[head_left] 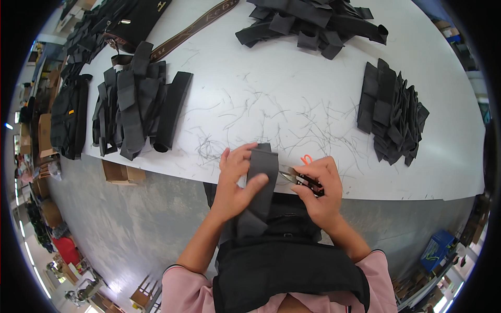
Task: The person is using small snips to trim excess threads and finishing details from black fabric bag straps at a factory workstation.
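At frame centre, the left hand (pixel 235 185) pinches the upright grey strap (pixel 261 182), thread snips (pixel 302 180) in the right hand's (pixel 321 190) closed grip pointing left at its edge.

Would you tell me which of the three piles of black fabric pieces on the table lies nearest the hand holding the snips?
The right-side pile: it lies just beyond the right hand; the other piles are farther off.

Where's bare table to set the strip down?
The widest gap on the white table lies between the left stack and the right stack, littered only with thread clippings. Far edge is crowded by the top pile and a brown strap.
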`<state>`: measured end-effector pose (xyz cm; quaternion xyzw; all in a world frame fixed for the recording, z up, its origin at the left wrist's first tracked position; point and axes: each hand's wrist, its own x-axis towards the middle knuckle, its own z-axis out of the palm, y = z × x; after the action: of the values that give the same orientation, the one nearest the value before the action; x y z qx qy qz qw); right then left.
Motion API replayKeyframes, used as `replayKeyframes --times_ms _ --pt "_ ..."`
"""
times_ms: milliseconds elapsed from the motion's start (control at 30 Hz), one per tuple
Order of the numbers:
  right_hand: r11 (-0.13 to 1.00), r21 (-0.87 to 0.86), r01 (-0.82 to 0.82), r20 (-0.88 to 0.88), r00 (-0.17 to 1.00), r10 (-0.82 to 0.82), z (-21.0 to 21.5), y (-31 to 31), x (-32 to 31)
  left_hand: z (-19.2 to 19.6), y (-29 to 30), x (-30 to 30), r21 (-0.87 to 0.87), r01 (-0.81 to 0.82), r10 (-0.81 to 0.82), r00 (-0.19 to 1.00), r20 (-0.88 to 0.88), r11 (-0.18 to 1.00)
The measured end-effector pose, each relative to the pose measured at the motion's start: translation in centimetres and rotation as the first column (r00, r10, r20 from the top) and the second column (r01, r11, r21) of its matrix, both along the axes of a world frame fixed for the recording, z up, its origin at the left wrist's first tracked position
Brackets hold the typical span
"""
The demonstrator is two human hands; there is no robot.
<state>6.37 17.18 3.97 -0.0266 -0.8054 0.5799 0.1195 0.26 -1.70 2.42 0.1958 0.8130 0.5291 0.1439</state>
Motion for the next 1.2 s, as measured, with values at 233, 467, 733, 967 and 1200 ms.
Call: replayKeyframes --times_ms 233,467,733,967,1200 --pt "0.986 0.152 -0.072 -0.136 0.986 0.093 1.9 -1.0 1.1 -1.3 3.2 -3.1 0.161 -0.508 0.368 0.776 0.512 0.846" --pt "0.982 0.149 -0.120 -0.188 0.971 0.147 -0.7 -2.0 -0.2 -1.8 4.4 -3.4 0.198 -0.485 0.338 0.797 0.500 0.852" --pt "0.832 -0.553 0.053 0.392 0.897 0.203 -1.1 -0.9 -1.9 2.1 1.5 0.5 0.086 -0.126 0.118 0.989 0.088 0.988" --pt "0.667 -0.734 0.128 0.460 0.817 0.348 -1.6 -0.6 -3.0 0.3 2.1 0.9 0.226 -0.219 0.116 0.911 0.395 0.949" --pt "0.695 -0.685 0.217 0.461 0.868 0.183 -1.3 -1.1 -2.6 0.2 2.8 0.7 0.272 -0.370 0.169 0.814 0.555 0.888"
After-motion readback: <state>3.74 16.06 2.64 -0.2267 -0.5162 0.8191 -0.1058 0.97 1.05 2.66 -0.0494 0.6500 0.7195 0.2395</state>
